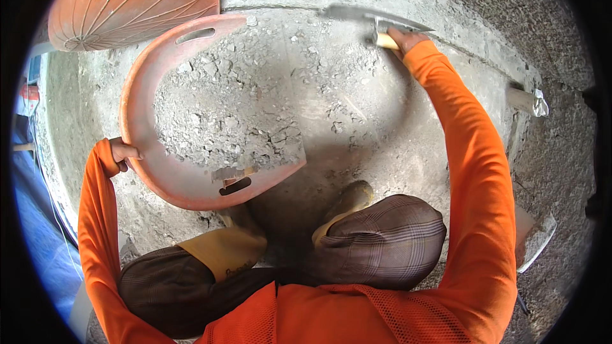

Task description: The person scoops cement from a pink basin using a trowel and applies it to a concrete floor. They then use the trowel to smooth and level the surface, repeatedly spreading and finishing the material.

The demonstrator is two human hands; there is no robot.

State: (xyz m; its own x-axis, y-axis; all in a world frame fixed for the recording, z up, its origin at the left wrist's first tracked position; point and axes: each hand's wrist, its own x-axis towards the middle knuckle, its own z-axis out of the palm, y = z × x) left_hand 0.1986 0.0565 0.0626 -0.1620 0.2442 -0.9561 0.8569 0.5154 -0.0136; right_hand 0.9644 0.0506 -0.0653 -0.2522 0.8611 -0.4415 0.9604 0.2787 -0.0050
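Observation:
An open-fronted orange plastic scoop (131, 99) lies on the dusty concrete floor, its open side to the right. Grey rubble and dust (223, 102) cover most of its inside. My left hand (121, 153) grips its left rim, thumb over the edge and the other fingers mostly hidden. At the far right, my right hand (408, 39) is closed around the pale yellow handle of a flat plastering trowel (386, 40). The trowel's grey blade is blurred and sits near the far strip of concrete. Loose crumbs (335, 70) lie between the blade and the scoop.
A second orange scoop (134, 6) rests upside down at the far left. My yellow boots (223, 251) flank the near floor. On the right lie a pale cylinder (526, 100) and a broken-edged piece (534, 239) beside rough ground. Blue sheeting (41, 216) hangs at the left.

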